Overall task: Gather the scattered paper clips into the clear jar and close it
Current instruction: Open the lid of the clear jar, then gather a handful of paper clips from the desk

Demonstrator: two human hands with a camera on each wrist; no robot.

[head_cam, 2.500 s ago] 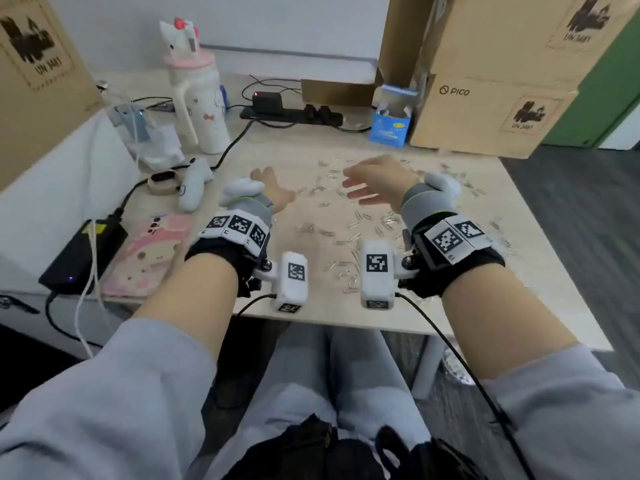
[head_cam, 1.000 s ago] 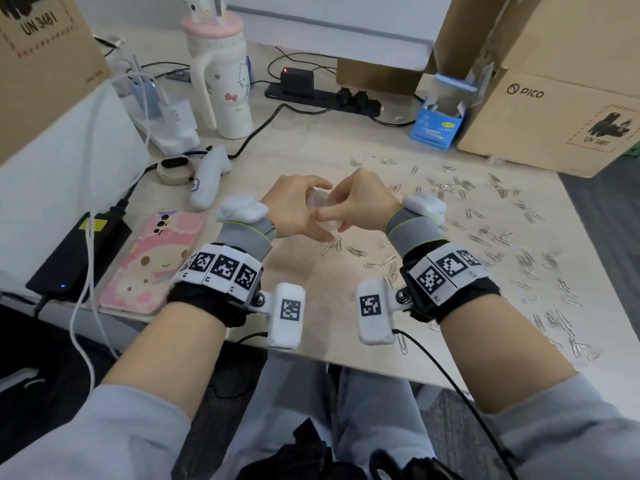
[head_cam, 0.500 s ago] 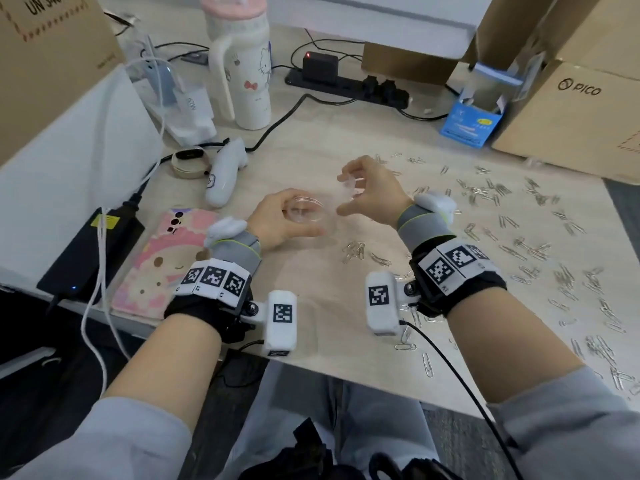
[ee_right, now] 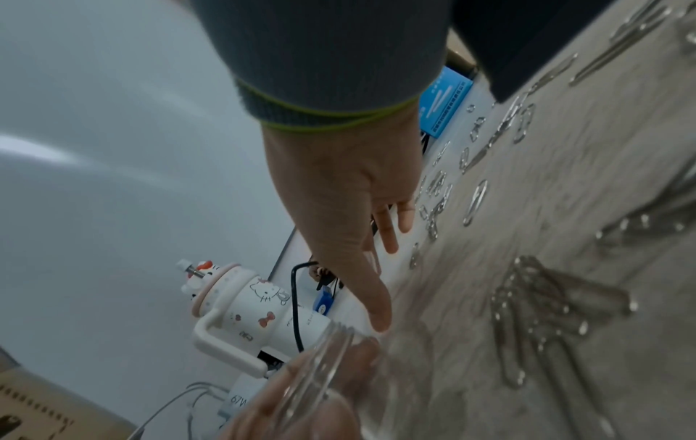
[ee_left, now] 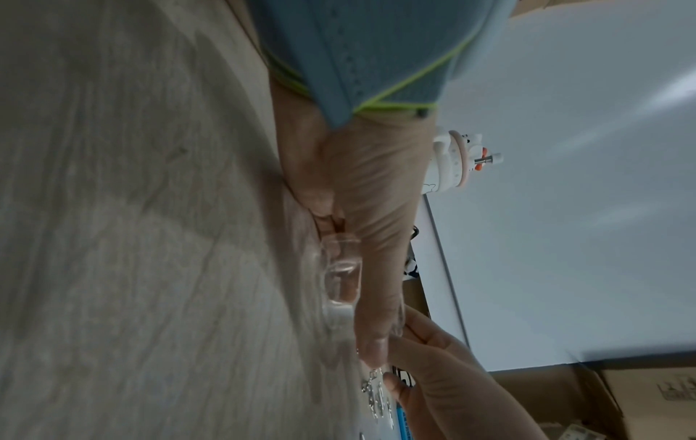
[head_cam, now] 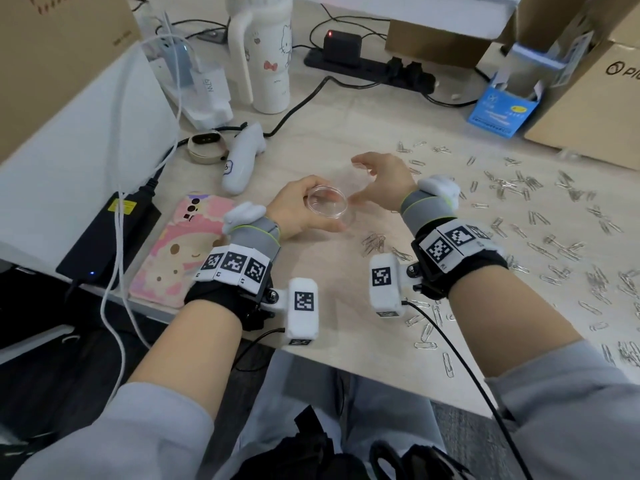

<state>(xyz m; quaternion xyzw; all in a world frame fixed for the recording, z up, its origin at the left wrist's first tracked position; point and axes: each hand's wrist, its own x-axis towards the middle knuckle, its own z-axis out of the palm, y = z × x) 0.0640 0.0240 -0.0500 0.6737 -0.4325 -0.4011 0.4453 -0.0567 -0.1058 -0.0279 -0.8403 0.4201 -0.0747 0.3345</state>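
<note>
A small clear jar (head_cam: 325, 202) stands on the table with its mouth open and facing up. My left hand (head_cam: 320, 213) grips it round the side; in the left wrist view the jar (ee_left: 342, 277) lies under the thumb. My right hand (head_cam: 356, 180) hovers just right of the jar, thumb and fingers curved round a faint clear lid (head_cam: 362, 176). Its thumb (ee_right: 376, 312) points toward the jar rim (ee_right: 331, 366). Silver paper clips (head_cam: 519, 192) are scattered across the right half of the table, with a small heap (head_cam: 374, 242) near my right wrist.
A pink phone (head_cam: 176, 244), white controller (head_cam: 242, 161) and black charger (head_cam: 107, 237) lie at the left. A white cartoon bottle (head_cam: 266, 57) and power strip (head_cam: 370, 69) stand at the back. A blue box (head_cam: 498, 109) and cardboard boxes (head_cam: 588, 109) are at the back right.
Both hands were together on the jar a second ago. The right hand has since come away to the right with the lid, and the jar now stands open in the left hand.
</note>
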